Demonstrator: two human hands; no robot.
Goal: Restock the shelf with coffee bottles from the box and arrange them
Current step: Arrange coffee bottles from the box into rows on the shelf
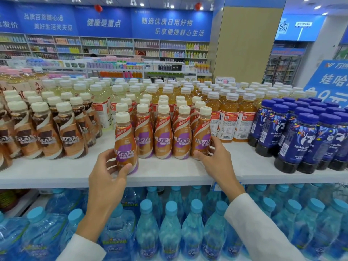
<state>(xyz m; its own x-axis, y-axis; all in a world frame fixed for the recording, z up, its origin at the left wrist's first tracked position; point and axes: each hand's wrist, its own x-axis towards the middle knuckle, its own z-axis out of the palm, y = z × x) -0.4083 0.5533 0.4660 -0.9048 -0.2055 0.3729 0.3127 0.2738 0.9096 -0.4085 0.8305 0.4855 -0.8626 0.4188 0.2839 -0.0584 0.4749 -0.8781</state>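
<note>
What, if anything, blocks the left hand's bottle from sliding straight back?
Another cream-capped brown plastic coffee bottle stands right behind the purple-labelled brown plastic coffee bottle the left hand grips. The white shelf on its left is bare.

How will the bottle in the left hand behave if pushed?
Probably tips: the bottle is tall and narrow-based. It looks full, so likely rigid and heavy for its size. Its glossy surface may slide in the left hand.

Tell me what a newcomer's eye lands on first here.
At the front of the white shelf, the left hand grips a purple-label Nescafe bottle standing ahead of its row, while the right hand holds the rightmost bottle of that row. Dark blue coffee bottles crowd the right end; blue water bottles fill the level below.
</note>
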